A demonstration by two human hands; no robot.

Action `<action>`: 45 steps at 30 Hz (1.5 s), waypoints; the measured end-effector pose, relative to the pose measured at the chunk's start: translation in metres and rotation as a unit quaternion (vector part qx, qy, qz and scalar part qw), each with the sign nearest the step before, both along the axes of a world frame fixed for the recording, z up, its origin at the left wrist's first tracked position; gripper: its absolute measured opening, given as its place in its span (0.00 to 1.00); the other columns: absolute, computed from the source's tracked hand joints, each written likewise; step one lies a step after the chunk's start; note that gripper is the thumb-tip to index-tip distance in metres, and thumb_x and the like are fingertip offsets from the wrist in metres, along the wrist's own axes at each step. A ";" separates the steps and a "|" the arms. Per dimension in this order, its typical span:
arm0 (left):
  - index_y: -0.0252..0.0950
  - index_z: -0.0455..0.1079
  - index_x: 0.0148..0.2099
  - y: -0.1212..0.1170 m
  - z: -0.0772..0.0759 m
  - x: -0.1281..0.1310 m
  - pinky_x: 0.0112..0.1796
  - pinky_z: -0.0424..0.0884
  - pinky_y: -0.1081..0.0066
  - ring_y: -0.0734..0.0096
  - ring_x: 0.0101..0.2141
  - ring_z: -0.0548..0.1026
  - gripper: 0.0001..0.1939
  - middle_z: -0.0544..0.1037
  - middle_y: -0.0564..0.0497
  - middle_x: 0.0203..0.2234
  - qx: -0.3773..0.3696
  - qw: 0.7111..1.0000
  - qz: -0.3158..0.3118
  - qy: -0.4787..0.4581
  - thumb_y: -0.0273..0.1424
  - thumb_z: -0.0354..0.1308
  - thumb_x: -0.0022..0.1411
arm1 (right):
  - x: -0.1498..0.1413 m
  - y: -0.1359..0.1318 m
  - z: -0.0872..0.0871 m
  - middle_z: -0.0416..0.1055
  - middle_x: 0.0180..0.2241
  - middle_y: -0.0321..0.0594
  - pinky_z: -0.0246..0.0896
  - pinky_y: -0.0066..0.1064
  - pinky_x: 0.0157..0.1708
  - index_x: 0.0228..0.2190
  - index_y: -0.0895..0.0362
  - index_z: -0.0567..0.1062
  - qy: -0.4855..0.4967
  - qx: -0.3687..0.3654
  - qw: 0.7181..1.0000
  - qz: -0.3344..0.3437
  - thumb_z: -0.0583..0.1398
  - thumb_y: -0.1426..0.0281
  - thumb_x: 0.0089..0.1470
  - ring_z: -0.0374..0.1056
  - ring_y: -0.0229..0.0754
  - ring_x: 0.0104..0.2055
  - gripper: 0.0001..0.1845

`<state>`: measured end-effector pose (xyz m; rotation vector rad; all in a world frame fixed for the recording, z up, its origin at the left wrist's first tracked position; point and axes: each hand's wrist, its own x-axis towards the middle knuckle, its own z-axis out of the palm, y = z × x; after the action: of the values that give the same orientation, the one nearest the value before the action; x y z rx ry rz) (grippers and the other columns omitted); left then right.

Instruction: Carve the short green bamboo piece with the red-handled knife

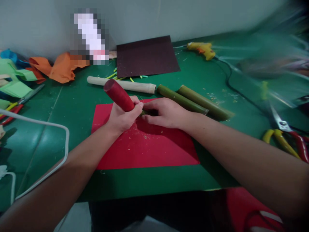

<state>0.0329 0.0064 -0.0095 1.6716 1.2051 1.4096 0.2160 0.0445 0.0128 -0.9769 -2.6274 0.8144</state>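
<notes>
My left hand (123, 117) is wrapped round a tube covered in dark red felt (118, 94), whose free end tilts up to the left. My right hand (164, 112) is closed on the tube's other end, where a bit of green bamboo shows between the fingers. Both hands rest over a red felt sheet (149, 148) lying flat on the green table (72, 106). Small crumbs lie on the sheet.
Two green bamboo sticks (193, 101) and a pale stick (135, 85) lie just behind the hands. A dark brown sheet (147, 56), a yellow glue gun (202, 50) with its black cord, scissors (287, 135) at right, orange and green felt scraps (60, 67) and a white cable (48, 124) at left.
</notes>
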 end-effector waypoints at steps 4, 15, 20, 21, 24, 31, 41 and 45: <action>0.38 0.65 0.22 -0.001 0.001 0.001 0.22 0.61 0.74 0.78 0.19 0.62 0.14 0.64 0.58 0.15 -0.003 1.000 0.011 -0.006 0.32 0.60 0.59 | 0.000 0.001 0.000 0.82 0.39 0.46 0.54 0.32 0.34 0.48 0.60 0.82 -0.001 0.005 1.000 -0.002 0.59 0.64 0.61 0.72 0.42 0.35 0.20; 0.38 0.65 0.24 -0.001 0.000 -0.004 0.24 0.61 0.73 0.77 0.20 0.63 0.13 0.66 0.58 0.17 0.009 0.999 -0.012 0.041 0.32 0.59 0.62 | 0.000 -0.013 0.008 0.79 0.37 0.44 0.48 0.33 0.32 0.41 0.57 0.83 -0.061 0.099 0.992 -0.046 0.62 0.58 0.57 0.67 0.44 0.36 0.18; 0.38 0.65 0.25 -0.003 0.001 -0.004 0.25 0.64 0.72 0.76 0.21 0.65 0.14 0.66 0.57 0.16 0.007 0.999 -0.010 0.051 0.32 0.58 0.63 | -0.001 -0.014 0.008 0.76 0.36 0.45 0.49 0.34 0.33 0.41 0.59 0.83 -0.067 0.098 0.992 -0.030 0.61 0.61 0.60 0.66 0.43 0.37 0.17; 0.38 0.66 0.25 -0.003 0.001 -0.005 0.25 0.64 0.72 0.75 0.21 0.66 0.13 0.67 0.57 0.17 0.003 0.998 -0.010 0.058 0.33 0.58 0.63 | -0.002 -0.013 0.008 0.76 0.35 0.45 0.49 0.34 0.33 0.41 0.60 0.83 -0.074 0.090 0.993 -0.026 0.60 0.60 0.61 0.65 0.42 0.35 0.18; 0.38 0.66 0.26 -0.002 0.002 -0.006 0.26 0.66 0.72 0.75 0.22 0.67 0.12 0.68 0.57 0.18 -0.006 0.997 -0.012 0.070 0.33 0.58 0.63 | -0.005 -0.013 0.009 0.76 0.33 0.45 0.47 0.34 0.32 0.41 0.61 0.83 -0.093 0.072 0.993 -0.024 0.58 0.60 0.63 0.62 0.41 0.32 0.20; 0.38 0.68 0.27 -0.003 0.003 -0.009 0.28 0.67 0.72 0.74 0.23 0.69 0.11 0.70 0.56 0.19 0.019 0.996 -0.024 0.088 0.31 0.57 0.64 | -0.004 -0.013 0.007 0.77 0.34 0.45 0.48 0.33 0.33 0.42 0.62 0.82 -0.064 0.053 0.997 -0.006 0.60 0.60 0.62 0.62 0.40 0.32 0.19; 0.39 0.62 0.22 -0.002 -0.002 0.001 0.21 0.60 0.72 0.77 0.19 0.61 0.15 0.62 0.57 0.15 -0.024 0.999 0.038 0.010 0.33 0.60 0.58 | -0.004 -0.010 0.006 0.79 0.37 0.47 0.53 0.33 0.35 0.43 0.62 0.83 -0.044 0.016 0.999 -0.001 0.60 0.61 0.62 0.66 0.41 0.34 0.18; 0.38 0.64 0.21 -0.003 0.003 0.005 0.21 0.60 0.73 0.77 0.18 0.61 0.13 0.63 0.57 0.14 -0.032 0.998 0.044 -0.020 0.32 0.60 0.56 | -0.005 -0.009 0.009 0.80 0.38 0.49 0.55 0.34 0.37 0.45 0.62 0.83 -0.052 0.010 0.999 0.006 0.59 0.62 0.63 0.68 0.43 0.36 0.19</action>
<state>0.0374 0.0033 -0.0064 1.5564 1.3030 1.4348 0.2110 0.0358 0.0214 -1.0261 -2.7253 0.7584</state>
